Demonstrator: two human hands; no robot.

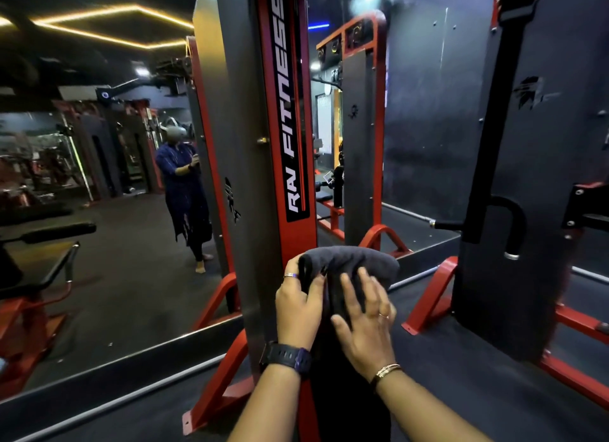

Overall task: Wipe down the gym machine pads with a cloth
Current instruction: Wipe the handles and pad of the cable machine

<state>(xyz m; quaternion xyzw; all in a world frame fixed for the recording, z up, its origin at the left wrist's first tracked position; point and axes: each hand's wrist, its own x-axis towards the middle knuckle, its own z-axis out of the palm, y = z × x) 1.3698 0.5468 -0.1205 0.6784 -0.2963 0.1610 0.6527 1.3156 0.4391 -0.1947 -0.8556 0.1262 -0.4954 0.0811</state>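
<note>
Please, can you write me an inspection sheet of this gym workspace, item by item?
Surface: dark floor.
Job's things: dark grey cloth, held up in front of the red-and-grey machine column; not on any pad.
Clutter: nothing seen.
Hands: left hand grips the cloth; right hand lies flat on it.
Cables: nothing seen.
Surroundings: wall mirror at left, second machine at right.

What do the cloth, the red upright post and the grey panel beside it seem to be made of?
Cloth: soft dark grey terry or microfibre, matte. It folds thickly and looks fuzzy.
Red post: probably painted steel, fairly glossy, with sharp straight edges and light streaks.
Grey panel: likely sheet metal with a satin finish and a dull sheen. A brass-coloured bolt sits on it.
</note>
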